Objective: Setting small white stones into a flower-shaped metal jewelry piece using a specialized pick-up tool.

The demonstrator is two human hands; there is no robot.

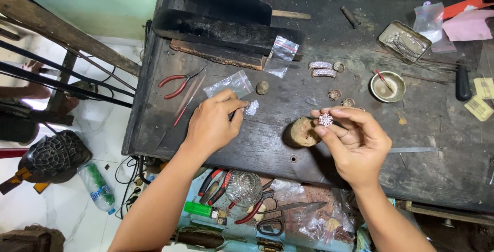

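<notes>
My right hand [355,141] pinches a round jewelled piece [325,120] at mid-frame, raised for viewing; my left hand [213,123] grips a thin tool [232,113] over tiny stones [251,108] on the counter [309,97].

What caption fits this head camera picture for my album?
Right hand pinches a sparkly round ornament; left hand reaches tiny clear stones on a dark workbench.

Landmark: wooden stump block [301,132] on the workbench [437,128]. My right hand [355,144] is just right of it, with a round jewelled ornament [325,120] in its fingertips above the block's right edge. My left hand [213,123] is left of it, a small heap of stones [251,108] between. Two bangle pieces [321,69] lie behind it, pliers [179,82] far left.
</notes>
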